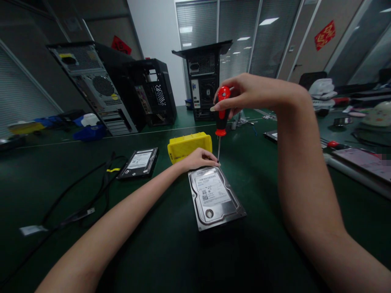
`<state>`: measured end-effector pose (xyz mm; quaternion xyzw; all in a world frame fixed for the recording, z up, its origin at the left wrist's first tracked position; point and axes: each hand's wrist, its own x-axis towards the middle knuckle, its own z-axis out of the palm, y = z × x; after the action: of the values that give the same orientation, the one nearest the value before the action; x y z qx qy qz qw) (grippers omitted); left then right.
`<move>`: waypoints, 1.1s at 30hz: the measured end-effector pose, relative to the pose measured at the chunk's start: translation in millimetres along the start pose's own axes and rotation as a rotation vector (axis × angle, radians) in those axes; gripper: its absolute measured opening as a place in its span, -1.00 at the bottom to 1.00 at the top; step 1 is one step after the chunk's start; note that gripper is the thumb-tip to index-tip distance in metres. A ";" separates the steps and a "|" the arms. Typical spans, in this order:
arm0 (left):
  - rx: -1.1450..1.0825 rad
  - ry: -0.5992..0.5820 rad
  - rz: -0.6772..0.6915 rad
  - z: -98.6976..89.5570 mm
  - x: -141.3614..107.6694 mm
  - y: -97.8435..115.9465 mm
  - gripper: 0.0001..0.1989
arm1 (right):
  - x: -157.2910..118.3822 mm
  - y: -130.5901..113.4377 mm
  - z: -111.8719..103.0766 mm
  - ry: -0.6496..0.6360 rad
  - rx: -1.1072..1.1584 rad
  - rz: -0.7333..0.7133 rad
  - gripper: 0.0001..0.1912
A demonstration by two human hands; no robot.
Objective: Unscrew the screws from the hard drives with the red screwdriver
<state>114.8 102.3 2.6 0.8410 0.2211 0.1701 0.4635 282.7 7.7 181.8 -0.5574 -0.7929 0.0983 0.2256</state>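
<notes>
A silver hard drive with a white label lies flat on the green table in front of me. Its far edge is under my left hand, whose fingers are bent and closed against that edge, fingertips at the far right corner. My right hand is wrapped round the red and black handle of a screwdriver. The screwdriver stands nearly upright, its shaft pointing down and its tip at that same corner, beside my left fingertips. Whether a screw sits under the tip is too small to tell.
Just behind the drive is a yellow plastic bin. Left of it lie a second hard drive and black cables. Several computer cases stand at the back. More tools and parts, including a red-handled tool, lie on the right.
</notes>
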 end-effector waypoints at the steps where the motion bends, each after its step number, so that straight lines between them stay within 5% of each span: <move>1: -0.002 0.000 0.000 0.2 0.2 0.0 -0.79 | 0.1 -0.1 0.2 -0.006 0.000 -0.003 -0.60; 19: -0.078 -0.031 -0.011 -2.9 -2.4 -5.5 -0.82 | 6.6 -2.5 6.9 0.015 0.010 0.006 -0.60; 33: -0.338 -0.113 0.004 -0.6 -11.9 -17.7 -0.51 | 17.7 -3.9 13.7 0.029 -0.023 0.034 -0.50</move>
<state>100.7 104.8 -13.2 0.7598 0.1614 0.1582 0.6097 268.1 24.0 175.8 -0.5748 -0.7810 0.0852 0.2289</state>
